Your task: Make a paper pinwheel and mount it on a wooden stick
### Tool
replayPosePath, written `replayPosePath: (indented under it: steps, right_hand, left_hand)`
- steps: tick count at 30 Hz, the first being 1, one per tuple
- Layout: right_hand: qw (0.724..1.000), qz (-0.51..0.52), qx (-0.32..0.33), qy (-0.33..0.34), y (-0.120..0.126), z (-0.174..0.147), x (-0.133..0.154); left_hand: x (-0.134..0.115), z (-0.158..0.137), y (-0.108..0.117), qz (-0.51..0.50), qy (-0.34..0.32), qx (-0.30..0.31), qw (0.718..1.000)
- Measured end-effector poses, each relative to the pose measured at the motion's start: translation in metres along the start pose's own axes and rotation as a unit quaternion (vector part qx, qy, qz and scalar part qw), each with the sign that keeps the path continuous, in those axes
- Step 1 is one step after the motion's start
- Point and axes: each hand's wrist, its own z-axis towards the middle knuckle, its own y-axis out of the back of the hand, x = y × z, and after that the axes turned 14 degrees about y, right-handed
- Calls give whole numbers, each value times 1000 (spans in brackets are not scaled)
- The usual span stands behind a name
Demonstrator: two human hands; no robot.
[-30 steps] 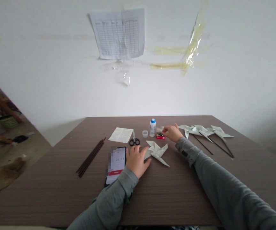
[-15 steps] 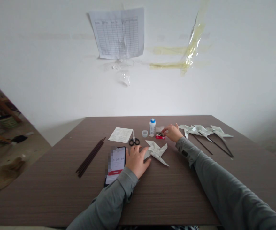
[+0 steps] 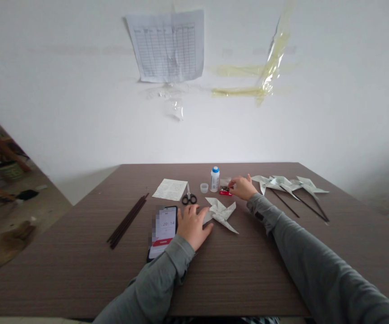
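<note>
My left hand (image 3: pixel 193 226) lies with its fingers spread, between the phone (image 3: pixel 162 231) and a folded paper pinwheel (image 3: pixel 221 213). Its fingers reach the pinwheel's left blade; how firmly they touch it I cannot tell. At the back, my right hand (image 3: pixel 244 187) has its thumb and fingertips drawn together at the small open red box (image 3: pixel 226 192), which contains small metallic pieces. Whatever those fingertips pinch is too small to make out. A white bottle with a blue cap (image 3: pixel 215 180) stands just left of the box.
Black-handled scissors (image 3: pixel 189 198), a paper sheet (image 3: pixel 169 189) and a clear plastic cup (image 3: pixel 204 188) lie toward the back. Several dark sticks (image 3: pixel 128 221) are at left. Finished pinwheels on sticks (image 3: pixel 284 183) rest at right, near the white wall (image 3: pixel 181 139).
My right hand has shifted very slightly left over the red box. My left hand and the pinwheel have stayed in place.
</note>
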Motion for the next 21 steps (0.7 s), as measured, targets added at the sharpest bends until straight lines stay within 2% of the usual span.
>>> replayPosePath:
  steps: [21]
  right_hand:
    - [999,-30,29,16,-7,5,1]
  left_hand:
    - [4,1,-3,-7,-6,-3,1000]
